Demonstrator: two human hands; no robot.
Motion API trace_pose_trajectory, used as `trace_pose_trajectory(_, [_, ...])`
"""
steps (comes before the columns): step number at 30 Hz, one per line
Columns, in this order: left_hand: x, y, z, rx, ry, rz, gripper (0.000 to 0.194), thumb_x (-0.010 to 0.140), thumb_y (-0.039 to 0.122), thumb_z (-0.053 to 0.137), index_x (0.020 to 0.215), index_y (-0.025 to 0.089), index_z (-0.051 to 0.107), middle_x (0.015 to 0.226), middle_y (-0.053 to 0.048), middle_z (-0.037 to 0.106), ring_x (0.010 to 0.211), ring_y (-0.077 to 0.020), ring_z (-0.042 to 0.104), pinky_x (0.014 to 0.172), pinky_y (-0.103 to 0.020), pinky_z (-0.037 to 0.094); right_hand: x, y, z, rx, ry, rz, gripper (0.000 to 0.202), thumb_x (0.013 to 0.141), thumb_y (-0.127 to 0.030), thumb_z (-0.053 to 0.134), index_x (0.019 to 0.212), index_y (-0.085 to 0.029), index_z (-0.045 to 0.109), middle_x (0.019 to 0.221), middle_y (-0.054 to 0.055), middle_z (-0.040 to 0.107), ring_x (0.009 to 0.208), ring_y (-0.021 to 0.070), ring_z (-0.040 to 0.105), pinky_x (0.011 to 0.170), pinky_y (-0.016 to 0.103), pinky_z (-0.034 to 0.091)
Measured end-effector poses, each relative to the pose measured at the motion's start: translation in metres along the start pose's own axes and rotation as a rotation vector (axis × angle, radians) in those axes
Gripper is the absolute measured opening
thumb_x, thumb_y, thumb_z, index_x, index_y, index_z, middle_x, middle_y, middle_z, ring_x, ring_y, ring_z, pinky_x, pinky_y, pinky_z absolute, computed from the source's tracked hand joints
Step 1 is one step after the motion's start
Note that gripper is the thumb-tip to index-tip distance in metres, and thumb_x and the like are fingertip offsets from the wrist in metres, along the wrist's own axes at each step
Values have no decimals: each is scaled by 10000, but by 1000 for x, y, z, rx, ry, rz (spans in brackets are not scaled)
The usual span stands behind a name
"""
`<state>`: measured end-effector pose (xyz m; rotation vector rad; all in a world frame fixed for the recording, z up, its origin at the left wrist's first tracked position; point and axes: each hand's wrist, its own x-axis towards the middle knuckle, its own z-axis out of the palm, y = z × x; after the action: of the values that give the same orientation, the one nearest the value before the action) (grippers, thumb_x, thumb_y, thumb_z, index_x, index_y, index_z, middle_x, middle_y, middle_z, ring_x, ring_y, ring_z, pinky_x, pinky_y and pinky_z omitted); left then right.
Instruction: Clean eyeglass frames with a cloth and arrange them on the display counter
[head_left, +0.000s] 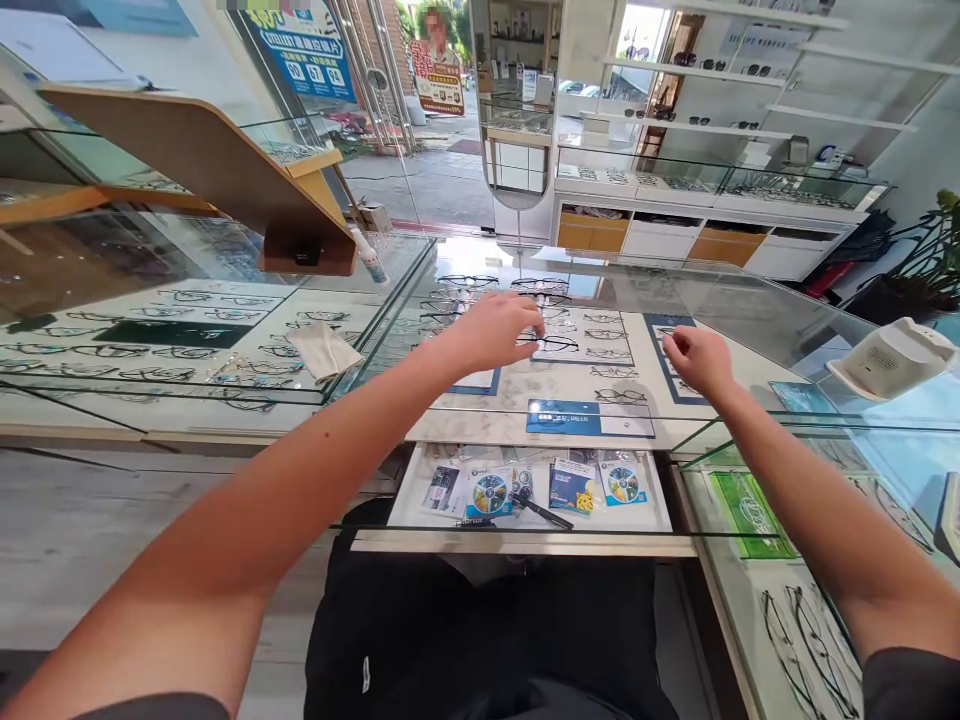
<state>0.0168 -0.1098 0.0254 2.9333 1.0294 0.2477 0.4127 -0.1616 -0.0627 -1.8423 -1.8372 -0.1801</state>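
Observation:
My left hand (499, 328) is over the middle of the glass counter, its fingers curved and apart, beside a pair of dark-framed glasses (551, 343). Whether it touches them I cannot tell. More glasses (469, 281) lie in rows around and beyond it. My right hand (699, 358) is closed, above a dark blue panel (664, 350) to the right; what it holds, if anything, is hidden. Between my arms, clear-lensed glasses (621, 396) rest just above a blue and white card (590, 418).
Below the counter edge, an open drawer (525, 543) holds cards, packets and a black pen (541, 512). A beige cloth (324, 352) lies at left near a white bottle (369, 257). A brown board (202, 160) juts in at upper left. A white device (896, 358) stands at right.

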Motion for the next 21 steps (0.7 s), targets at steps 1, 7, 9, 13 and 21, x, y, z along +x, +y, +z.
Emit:
trace_pose_trajectory(1, [18,-6,6,16,-42,16,267,960,361,618,1110,235,801,1344,-71,755,1312,-309,617,1155,-478,450,-1,10,6,-13,2,21,389,956,-444,520,648,-250,384,623,45,532,616,199,395,621,354,253])
trace_pose_trajectory(7, [75,-30,30,103,-201,-47,213,880,387,717,983,252,845,1254,-56,798,1305,-316,575,1174,-480,389,4,27,17,9,-51,44,363,945,-434,525,660,-246,400,641,42,575,609,191,401,626,346,253])
trace_pose_trajectory(9, [84,-32,31,113,-264,-71,217,865,411,734,971,265,855,1126,-60,814,1252,-310,591,1147,-457,401,7,28,19,33,-66,43,363,941,-433,530,658,-246,405,633,37,575,601,188,397,625,346,253])
trace_pose_trajectory(13, [97,-34,27,81,-365,-121,240,834,449,769,981,284,864,1038,-46,815,1173,-285,638,1032,-366,449,9,30,21,73,-58,61,358,932,-430,534,651,-246,411,624,33,570,601,188,411,625,344,259])
trace_pose_trajectory(21, [110,-29,20,-25,-516,-216,176,801,344,787,928,246,859,946,-22,825,842,-201,680,731,-304,440,7,29,20,83,-84,110,350,924,-422,549,650,-245,425,618,32,560,606,197,420,612,349,253])
